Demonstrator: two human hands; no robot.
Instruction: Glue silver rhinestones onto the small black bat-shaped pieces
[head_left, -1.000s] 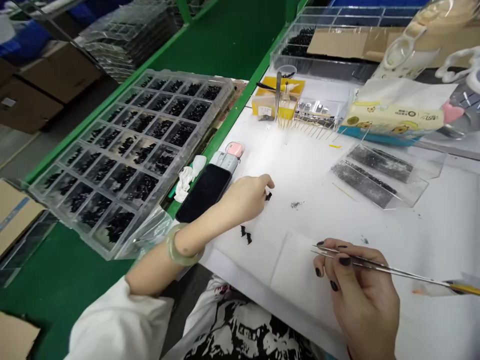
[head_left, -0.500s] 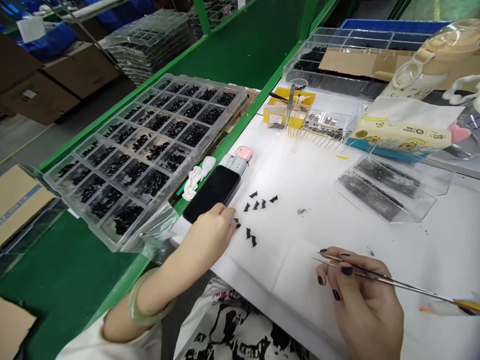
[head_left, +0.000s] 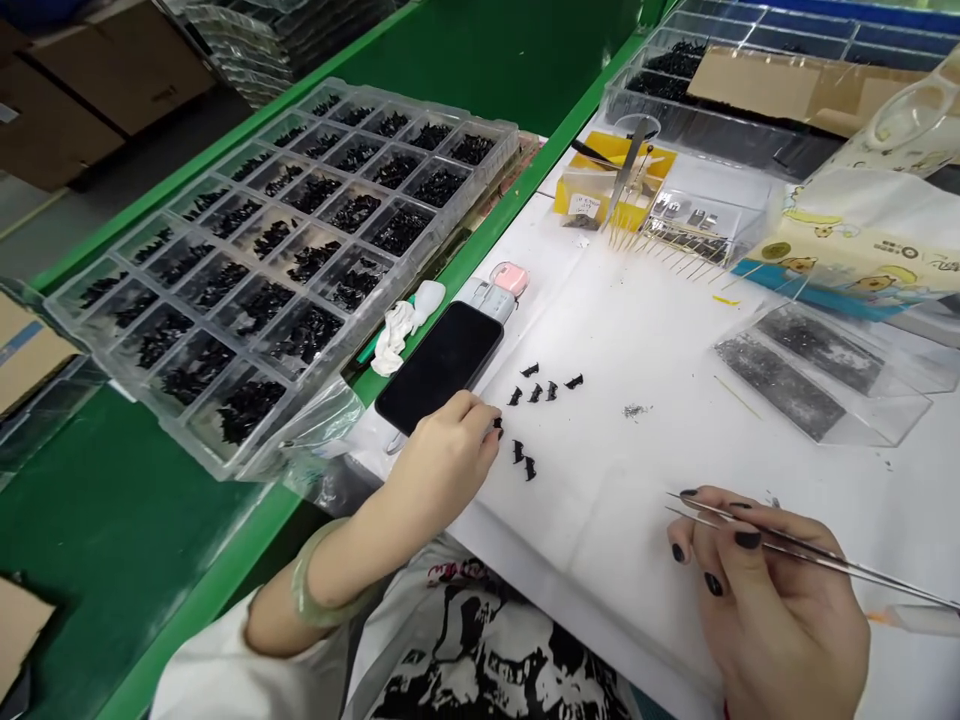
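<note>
My left hand (head_left: 450,455) rests at the near edge of the white work surface (head_left: 600,500), beside a dark phone (head_left: 442,360). Its thumb and fingertips are pinched on a small black part (head_left: 497,424), mostly covered by the fingers. Several similar bat-shaped black parts lie loose just to the right, such as one black piece (head_left: 535,393) in the cluster and another black piece (head_left: 530,468) closer to me. On the right, my right hand (head_left: 780,590) holds metal tweezers (head_left: 874,573) above the surface, their tips apart with nothing between them.
To the left stands a clear compartment box (head_left: 217,470) filled with black parts. Thin pins (head_left: 675,262), a yellow tray (head_left: 664,165), a tissue pack (head_left: 862,250) and clear plastic holders (head_left: 900,425) sit toward the back right. Crumpled tissue (head_left: 394,340) lies by the phone.
The view has shifted, so the table items appear further right and the compartment box further left. My left fingertips remain at the same small part, and the tweezers are still in my right hand.
</note>
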